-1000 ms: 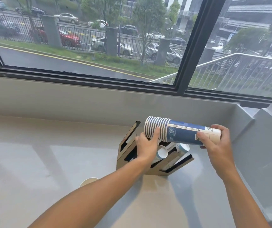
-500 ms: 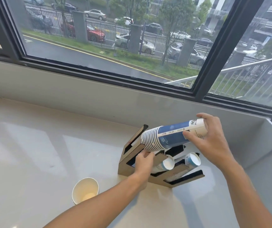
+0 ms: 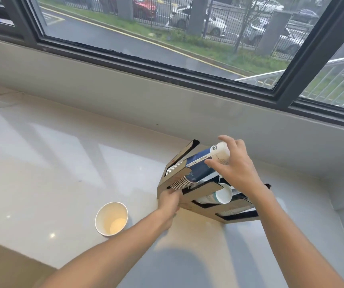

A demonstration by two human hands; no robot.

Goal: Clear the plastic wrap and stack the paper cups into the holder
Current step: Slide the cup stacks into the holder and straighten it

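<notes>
Taking the wooden cup holder (image 3: pixel 198 204) on the pale counter (image 3: pixel 42 163) as my landmark, a single loose paper cup (image 3: pixel 111 218) stands upright and open to its left, apart from it and just left of my left forearm. My left hand (image 3: pixel 168 201) rests at the holder's near left corner, fingers curled against the front panel, gripping its edge. Above that hand, the stack of blue and white paper cups (image 3: pixel 200 165) lies tilted in the holder's rear slot, its rims pushed down into the left end and its white base pointing up to the right. My right hand (image 3: pixel 232 165) closes around that raised base, thumb on the near side, fingers arched over the top. Small printed marks show on the white band, too small for me to read. Another cup (image 3: pixel 222 194) lies on its side in the middle slot, below my right wrist.
</notes>
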